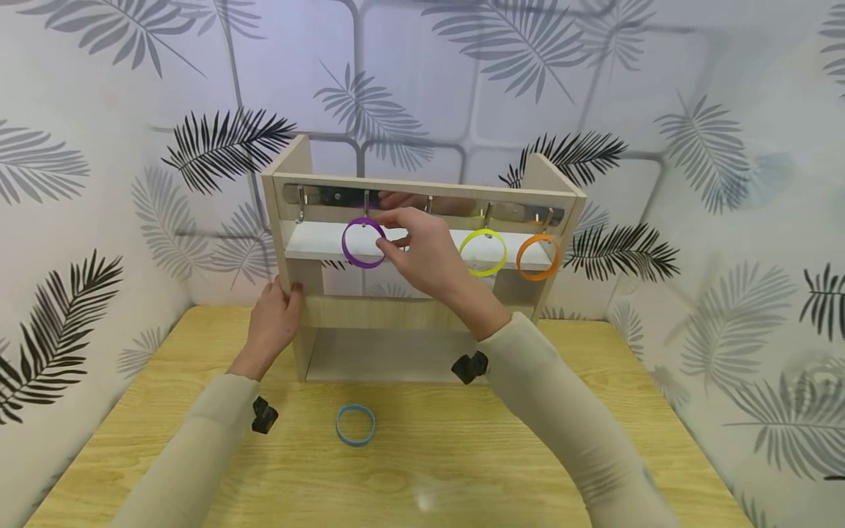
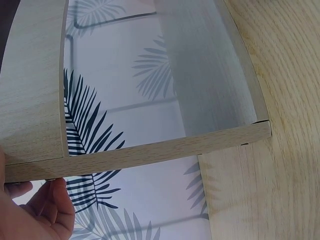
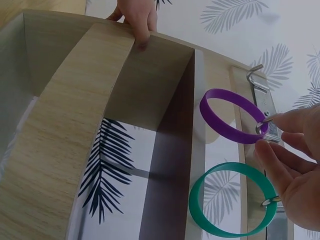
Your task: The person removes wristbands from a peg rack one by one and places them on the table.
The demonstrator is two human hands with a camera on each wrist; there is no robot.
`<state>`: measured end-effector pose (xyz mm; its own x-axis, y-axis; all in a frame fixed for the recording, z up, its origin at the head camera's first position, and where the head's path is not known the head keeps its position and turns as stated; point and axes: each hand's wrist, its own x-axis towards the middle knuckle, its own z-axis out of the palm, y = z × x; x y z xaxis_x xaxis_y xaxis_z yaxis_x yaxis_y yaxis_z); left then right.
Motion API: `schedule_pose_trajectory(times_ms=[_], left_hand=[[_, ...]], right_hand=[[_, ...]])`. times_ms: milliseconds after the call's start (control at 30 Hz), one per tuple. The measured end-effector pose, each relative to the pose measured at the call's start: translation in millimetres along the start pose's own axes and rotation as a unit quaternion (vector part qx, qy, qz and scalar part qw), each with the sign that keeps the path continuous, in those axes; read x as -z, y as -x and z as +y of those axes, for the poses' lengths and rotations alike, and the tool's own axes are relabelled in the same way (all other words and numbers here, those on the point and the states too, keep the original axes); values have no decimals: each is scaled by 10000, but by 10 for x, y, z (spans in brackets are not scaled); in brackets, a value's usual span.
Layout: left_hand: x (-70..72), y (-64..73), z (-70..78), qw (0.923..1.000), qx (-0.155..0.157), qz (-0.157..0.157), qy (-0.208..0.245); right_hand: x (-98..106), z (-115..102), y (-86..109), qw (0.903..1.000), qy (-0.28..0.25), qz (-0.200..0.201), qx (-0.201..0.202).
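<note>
A purple wristband (image 1: 345,246) is at a metal hook (image 3: 261,125) under the top rail, one end looped at its tip. My right hand (image 1: 425,246) pinches the band's near end between thumb and fingertips. My left hand (image 1: 273,317) grips the left side panel of the wooden rack (image 2: 165,147), thumb on the inner face. Beside the purple one, a green wristband (image 3: 195,200) hangs on its own hook; my right hand hides it in the head view. Yellow (image 1: 464,253) and orange (image 1: 521,264) wristbands hang farther right.
A blue wristband (image 1: 356,443) lies on the wooden table (image 1: 462,455) in front of the rack. The leftmost hook (image 1: 301,205) is bare. Behind the rack stands a leaf-patterned wall (image 1: 409,81), with more patterned walls at both sides.
</note>
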<state>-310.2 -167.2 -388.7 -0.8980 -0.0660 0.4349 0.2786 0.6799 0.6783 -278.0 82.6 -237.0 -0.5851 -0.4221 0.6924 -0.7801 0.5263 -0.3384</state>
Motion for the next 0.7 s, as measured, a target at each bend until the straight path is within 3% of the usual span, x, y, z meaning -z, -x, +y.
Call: schedule_pose_trajectory(times_ms=[333,700], left_hand=[[-5,-11,-14,10000,25,28,-12],[1,-4,-2,10000,39,-10,-16]], right_hand=[[-56,-30,-102,9981,373,-358,-326],[-126,-45,-75,9967,262,-388,-661]])
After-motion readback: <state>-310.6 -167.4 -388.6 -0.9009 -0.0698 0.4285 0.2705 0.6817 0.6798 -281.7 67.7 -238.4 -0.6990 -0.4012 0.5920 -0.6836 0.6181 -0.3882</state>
